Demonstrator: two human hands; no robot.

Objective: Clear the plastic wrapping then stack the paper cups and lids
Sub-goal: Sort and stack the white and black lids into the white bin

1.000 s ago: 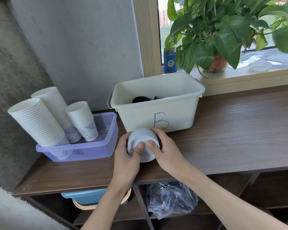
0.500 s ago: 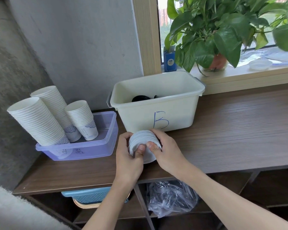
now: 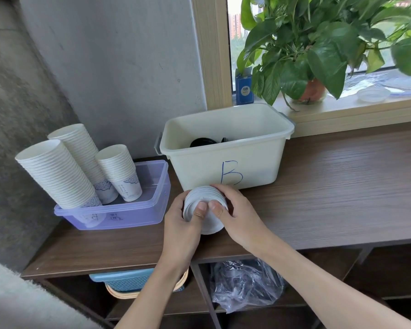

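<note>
- Your left hand (image 3: 182,224) and right hand (image 3: 241,217) curl their fingers round the stack of thin white round lids (image 3: 205,194).
- It is likely light and slippery, so squeeze the rims evenly.

A dark wooden tabletop (image 3: 330,198) carries two bins. A translucent purple tub (image 3: 133,214) sits just left of the left hand (image 3: 179,224). A cream tub marked B (image 3: 199,167) stands just beyond the right hand (image 3: 242,217).
</note>
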